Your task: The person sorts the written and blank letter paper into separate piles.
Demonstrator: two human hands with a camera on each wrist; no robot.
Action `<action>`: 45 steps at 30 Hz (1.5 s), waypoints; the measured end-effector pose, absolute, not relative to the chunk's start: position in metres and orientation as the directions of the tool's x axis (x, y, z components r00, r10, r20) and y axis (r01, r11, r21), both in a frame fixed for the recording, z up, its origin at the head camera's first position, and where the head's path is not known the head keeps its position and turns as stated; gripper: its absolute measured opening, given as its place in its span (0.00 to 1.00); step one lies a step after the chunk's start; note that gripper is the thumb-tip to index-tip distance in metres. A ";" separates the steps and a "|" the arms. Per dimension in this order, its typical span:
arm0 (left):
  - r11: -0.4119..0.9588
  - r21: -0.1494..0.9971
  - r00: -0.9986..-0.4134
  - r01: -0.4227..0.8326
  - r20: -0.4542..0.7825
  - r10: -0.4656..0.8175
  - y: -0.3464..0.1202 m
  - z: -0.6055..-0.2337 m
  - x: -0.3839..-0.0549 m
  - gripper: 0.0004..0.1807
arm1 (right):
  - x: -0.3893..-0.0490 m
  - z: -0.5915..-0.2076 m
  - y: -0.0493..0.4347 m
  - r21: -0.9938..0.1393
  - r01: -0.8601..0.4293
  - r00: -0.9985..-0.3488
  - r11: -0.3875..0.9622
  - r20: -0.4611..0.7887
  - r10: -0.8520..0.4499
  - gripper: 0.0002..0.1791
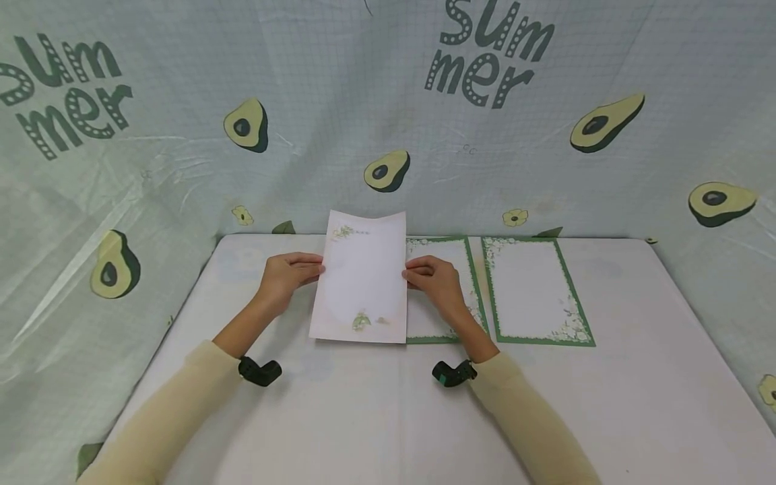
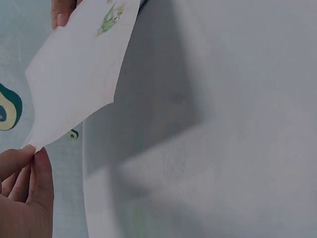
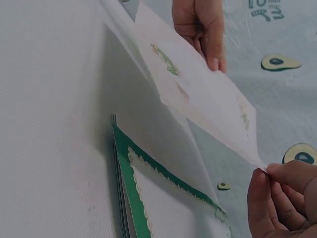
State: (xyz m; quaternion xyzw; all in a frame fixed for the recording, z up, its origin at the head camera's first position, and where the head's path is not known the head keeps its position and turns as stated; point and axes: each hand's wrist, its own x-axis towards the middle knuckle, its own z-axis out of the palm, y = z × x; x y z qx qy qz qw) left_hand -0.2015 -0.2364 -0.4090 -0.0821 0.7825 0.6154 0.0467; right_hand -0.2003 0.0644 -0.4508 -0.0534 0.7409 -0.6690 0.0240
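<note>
A pale sheet of paper [image 1: 364,283] with small leaf and flower prints at top and bottom is held up above the table by both hands. My left hand [image 1: 286,277] pinches its left edge between thumb and fingers. At the opposite edge my right hand [image 1: 438,281] pinches the paper the same way. The sheet bows slightly in the left wrist view, where the left hand [image 2: 27,191] grips its margin. Partly behind the sheet and right hand lies a green-bordered sheet [image 1: 445,316], which tops a thin stack in the right wrist view.
Another green-bordered sheet [image 1: 536,289] with white flower corners lies to the right on the white-covered table [image 1: 364,417]. A curtain [image 1: 327,87] printed with avocados and lettering hangs behind the table and along its sides.
</note>
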 end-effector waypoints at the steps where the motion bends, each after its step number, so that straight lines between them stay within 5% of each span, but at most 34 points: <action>1: 0.238 0.953 -0.982 -0.188 -0.175 -0.072 -0.239 -0.408 -0.201 0.19 | -0.201 -0.451 0.062 -0.995 -0.047 -0.993 0.093 0.037 -0.110 0.12; 45: 0.182 0.923 -0.938 -0.340 -0.319 -0.137 -0.268 -0.417 -0.202 0.23 | -0.216 -0.459 0.026 -0.987 -0.018 -0.996 0.159 0.003 -0.094 0.10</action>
